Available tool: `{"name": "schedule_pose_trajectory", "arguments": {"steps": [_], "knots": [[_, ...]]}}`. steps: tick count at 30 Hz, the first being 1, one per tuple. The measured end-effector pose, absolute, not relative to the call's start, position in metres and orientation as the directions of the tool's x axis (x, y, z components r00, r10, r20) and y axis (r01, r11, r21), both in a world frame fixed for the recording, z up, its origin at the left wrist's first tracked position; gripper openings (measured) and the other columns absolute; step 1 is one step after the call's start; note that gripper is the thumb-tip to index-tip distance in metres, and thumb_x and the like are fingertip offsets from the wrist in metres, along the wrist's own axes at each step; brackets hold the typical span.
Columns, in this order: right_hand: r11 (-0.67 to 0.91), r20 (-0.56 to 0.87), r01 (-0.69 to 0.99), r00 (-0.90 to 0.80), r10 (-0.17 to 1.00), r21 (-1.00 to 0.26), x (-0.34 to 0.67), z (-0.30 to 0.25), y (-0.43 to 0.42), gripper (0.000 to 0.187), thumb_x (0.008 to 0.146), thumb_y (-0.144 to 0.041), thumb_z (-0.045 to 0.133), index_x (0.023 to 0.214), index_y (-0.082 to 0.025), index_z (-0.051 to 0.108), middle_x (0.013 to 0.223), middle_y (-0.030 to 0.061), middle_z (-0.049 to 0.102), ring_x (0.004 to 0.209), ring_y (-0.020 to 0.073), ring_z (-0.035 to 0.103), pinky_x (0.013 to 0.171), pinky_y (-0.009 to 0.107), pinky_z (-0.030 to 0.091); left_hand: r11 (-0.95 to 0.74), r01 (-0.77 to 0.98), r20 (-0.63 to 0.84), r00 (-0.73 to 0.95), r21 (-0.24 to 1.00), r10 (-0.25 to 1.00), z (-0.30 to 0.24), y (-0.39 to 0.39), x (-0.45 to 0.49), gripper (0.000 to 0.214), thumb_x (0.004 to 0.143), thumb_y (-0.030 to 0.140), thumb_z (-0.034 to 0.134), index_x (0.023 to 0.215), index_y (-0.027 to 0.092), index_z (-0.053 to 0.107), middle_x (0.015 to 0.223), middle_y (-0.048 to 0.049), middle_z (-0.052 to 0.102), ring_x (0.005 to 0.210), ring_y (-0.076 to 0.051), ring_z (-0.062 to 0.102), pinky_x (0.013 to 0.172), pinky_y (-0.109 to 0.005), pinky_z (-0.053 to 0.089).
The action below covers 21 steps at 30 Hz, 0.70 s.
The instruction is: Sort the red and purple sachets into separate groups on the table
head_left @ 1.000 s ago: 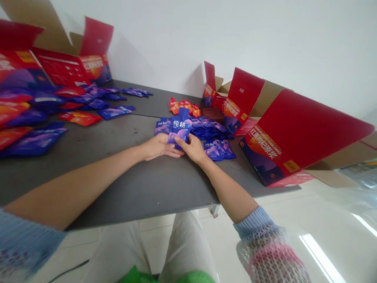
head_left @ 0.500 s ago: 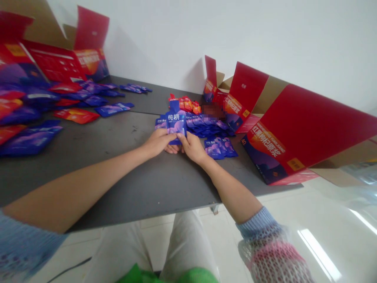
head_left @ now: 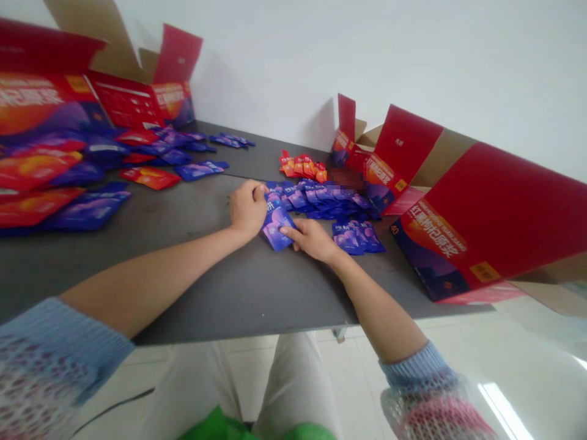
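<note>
Forearms (head_left: 169, 278) reach forward over the grey table (head_left: 220, 293) and converge near its middle, the left one crossing from the lower left and the right one angling in from the lower right. The left hand (head_left: 247, 209) is bent at the wrist, back up, its fingers curled closed at the upper end of a blue pouch (head_left: 277, 227); most of those fingertips are hidden. The right hand (head_left: 314, 239) pinches the pouch's lower right edge, thumb on the printed face and fingers beneath. The pouch thus lies between both grips, slanted, its top toward the upper left. Whether it touches the table is unclear. Just behind it is a spread of blue pouches (head_left: 321, 198), with orange-red pouches (head_left: 302, 166) beyond. Three overlapping pouches (head_left: 353, 237) rest right of the right hand, near a large red carton (head_left: 440, 244).
</note>
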State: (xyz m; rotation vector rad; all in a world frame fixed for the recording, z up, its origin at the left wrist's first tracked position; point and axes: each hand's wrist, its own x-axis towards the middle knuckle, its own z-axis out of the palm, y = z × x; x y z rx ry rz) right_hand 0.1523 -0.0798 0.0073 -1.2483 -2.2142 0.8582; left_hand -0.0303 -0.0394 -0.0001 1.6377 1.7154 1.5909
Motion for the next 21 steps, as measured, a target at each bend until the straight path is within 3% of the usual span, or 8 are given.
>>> {"name": "schedule_pose_trajectory", "arguments": {"steps": [6,10,13,17,21], "knots": [[0.431,0.156,0.538,-0.481,0.863,-0.725,0.148,0.001,-0.079,0.044,0.100,-0.048,0.043,0.066,-0.019,0.049,0.053,-0.0037,0.055,0.050,0.0086,0.049,0.058,0.020,0.035,-0.075,0.535,0.352,-0.437,0.842,0.828,0.004,-0.036,-0.032,0.031,0.094,0.039,0.040,0.086,0.021,0.064,0.094,-0.0095,0.071,0.100,-0.026,0.063,0.094,-0.037,0.047],[0.384,0.212,0.553,-0.350,0.912,-0.740,0.165,0.016,-0.088,0.042,0.100,-0.046,0.041,0.067,-0.021,0.045,0.053,-0.0034,0.053,0.050,0.0091,0.048,0.056,0.021,0.036,-0.003,0.479,0.299,-0.543,0.878,0.784,0.003,-0.024,-0.045,0.032,0.096,0.039,0.038,0.099,0.019,0.063,0.106,-0.0131,0.070,0.112,-0.029,0.060,0.100,-0.042,0.045],[0.254,0.201,0.549,-0.156,0.967,-0.796,0.191,0.037,-0.102,0.037,0.097,-0.045,0.045,0.069,-0.022,0.044,0.049,-0.0061,0.044,0.046,0.0084,0.042,0.051,0.021,0.033,0.031,0.457,0.263,-0.563,0.889,0.783,0.000,-0.015,-0.059,0.029,0.093,0.028,0.039,0.100,0.018,0.065,0.111,-0.0130,0.069,0.116,-0.028,0.060,0.102,-0.040,0.044],[-0.048,-0.006,0.522,0.083,0.997,-0.852,0.224,0.048,-0.119,0.024,0.089,-0.041,0.058,0.087,-0.017,0.056,0.045,-0.0100,0.039,0.039,0.0079,0.036,0.045,0.021,0.027,0.034,0.508,0.266,-0.505,0.860,0.821,-0.001,-0.012,-0.071,0.033,0.088,0.019,0.039,0.093,0.017,0.071,0.108,-0.0113,0.072,0.109,-0.026,0.063,0.098,-0.038,0.047],[-0.184,-0.019,0.593,0.273,0.962,-0.784,0.240,0.038,-0.129,0.041,0.083,-0.034,0.064,0.115,-0.007,0.060,0.042,-0.0102,0.042,0.039,0.0118,0.043,0.044,0.022,0.030,0.052,0.625,0.271,-0.410,0.779,0.871,0.002,-0.018,-0.068,0.030,0.085,0.021,0.044,0.090,0.019,0.074,0.100,-0.0107,0.074,0.102,-0.027,0.065,0.093,-0.038,0.049]]}}
